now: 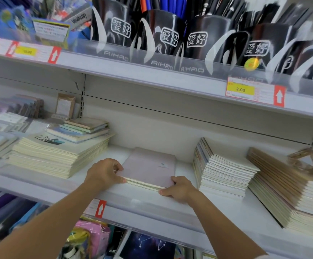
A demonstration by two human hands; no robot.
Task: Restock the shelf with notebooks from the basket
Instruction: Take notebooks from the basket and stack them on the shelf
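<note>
Left grip [103, 174], right grip [180, 188] clasp notebooks [150, 165] by near corners.

Bright even light, blurred warped edges

Pale pink notebooks [148, 166] stacked flat on white shelf [226, 208].

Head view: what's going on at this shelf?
A person's left hand and right hand grip the front corners of a thin stack of pale pink notebooks. It lies on the white metal shelf, in the gap between a tall cream-paged notebook pile and a slanted white-paged pile. No basket is in view.
</note>
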